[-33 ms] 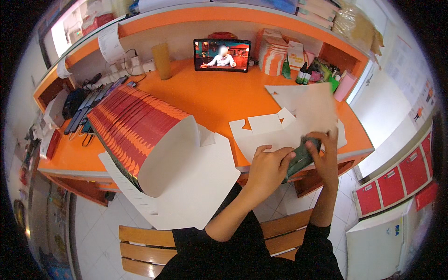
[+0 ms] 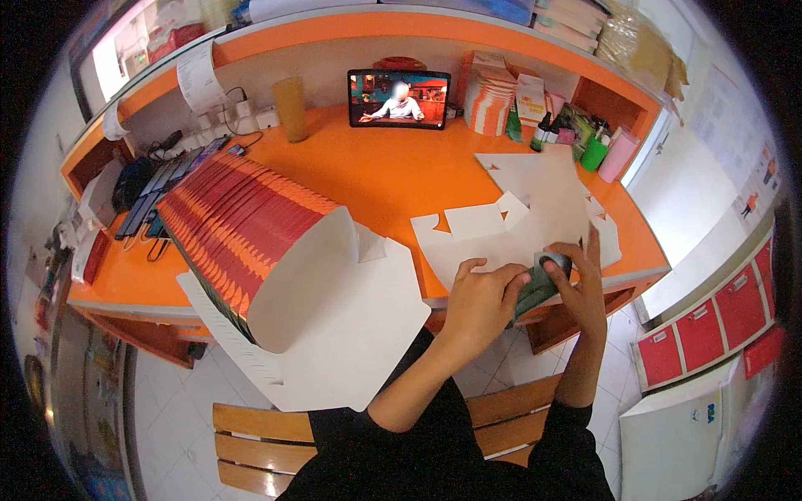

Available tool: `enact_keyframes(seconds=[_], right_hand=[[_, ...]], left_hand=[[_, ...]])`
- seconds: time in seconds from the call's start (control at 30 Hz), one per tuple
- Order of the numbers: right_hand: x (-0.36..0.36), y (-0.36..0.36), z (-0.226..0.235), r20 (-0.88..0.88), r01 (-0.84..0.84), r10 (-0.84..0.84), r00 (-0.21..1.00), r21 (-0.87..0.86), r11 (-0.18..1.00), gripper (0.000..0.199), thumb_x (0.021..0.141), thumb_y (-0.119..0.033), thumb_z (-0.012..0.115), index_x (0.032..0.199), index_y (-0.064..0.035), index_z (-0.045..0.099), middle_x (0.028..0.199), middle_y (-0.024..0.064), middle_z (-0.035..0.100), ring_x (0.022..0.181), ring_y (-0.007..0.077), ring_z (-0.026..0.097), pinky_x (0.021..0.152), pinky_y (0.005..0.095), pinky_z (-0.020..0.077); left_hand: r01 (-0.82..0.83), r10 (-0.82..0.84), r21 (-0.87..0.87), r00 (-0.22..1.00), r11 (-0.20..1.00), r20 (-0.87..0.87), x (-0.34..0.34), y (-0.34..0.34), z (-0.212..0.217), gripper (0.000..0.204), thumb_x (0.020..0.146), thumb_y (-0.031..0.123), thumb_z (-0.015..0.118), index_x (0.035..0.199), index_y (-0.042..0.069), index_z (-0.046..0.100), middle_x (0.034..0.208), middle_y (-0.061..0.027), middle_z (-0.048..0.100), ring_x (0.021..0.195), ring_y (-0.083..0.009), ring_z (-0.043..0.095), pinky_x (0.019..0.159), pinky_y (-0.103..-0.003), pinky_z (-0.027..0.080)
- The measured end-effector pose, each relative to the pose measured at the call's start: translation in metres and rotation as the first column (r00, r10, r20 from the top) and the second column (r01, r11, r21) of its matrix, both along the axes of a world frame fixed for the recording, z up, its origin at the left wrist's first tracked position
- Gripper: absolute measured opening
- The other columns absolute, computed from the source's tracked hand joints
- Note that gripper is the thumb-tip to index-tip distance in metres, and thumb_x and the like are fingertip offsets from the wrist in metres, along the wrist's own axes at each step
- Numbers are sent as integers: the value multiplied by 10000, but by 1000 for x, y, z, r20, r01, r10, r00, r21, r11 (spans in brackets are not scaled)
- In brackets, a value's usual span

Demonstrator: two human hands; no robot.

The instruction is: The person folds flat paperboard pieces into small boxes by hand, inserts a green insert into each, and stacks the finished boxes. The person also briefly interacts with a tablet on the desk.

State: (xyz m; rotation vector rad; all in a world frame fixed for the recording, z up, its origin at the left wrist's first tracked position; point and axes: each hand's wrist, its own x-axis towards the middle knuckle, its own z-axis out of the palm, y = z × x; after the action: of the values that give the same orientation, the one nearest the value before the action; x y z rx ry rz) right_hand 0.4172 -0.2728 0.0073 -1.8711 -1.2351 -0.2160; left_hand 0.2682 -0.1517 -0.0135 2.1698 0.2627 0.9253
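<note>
Across the orange counter (image 2: 368, 171), beyond both hands (image 2: 482, 302) gripping a dark green object (image 2: 535, 290), stands a green cup (image 2: 594, 155), its contents unclear.

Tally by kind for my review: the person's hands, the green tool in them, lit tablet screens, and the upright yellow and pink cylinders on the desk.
Left hand and right hand: 2
Green tool: 1
Lit tablet screen: 1
Yellow cylinder: 1
Pink cylinder: 1
Total: 6
</note>
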Motion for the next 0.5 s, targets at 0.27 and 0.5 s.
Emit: enact_keyframes(seconds=[0.27, 0.5], right_hand=[[0, -3, 5, 0, -287, 287, 958, -17, 958, 156, 854, -81, 597, 1008, -65, 614, 1308, 152, 451, 1219, 272, 431, 972, 391, 385], [62, -41, -28, -381, -62, 256, 888, 455, 888, 150, 910, -225, 552, 954, -97, 487, 977, 19, 434, 928, 168, 439, 827, 317, 395]], left_hand=[[-13, -9, 151, 989, 988, 148, 6, -1, 7, 311, 888, 215, 599, 1135, 95, 455, 669, -55, 657, 688, -251, 664, 1063, -447, 261], [-205, 121, 192, 918, 960, 377, 1, -4, 11, 744, 734, 405, 749, 1266, 30, 389, 1130, -156, 583, 1122, -300, 526, 1113, -529, 140]])
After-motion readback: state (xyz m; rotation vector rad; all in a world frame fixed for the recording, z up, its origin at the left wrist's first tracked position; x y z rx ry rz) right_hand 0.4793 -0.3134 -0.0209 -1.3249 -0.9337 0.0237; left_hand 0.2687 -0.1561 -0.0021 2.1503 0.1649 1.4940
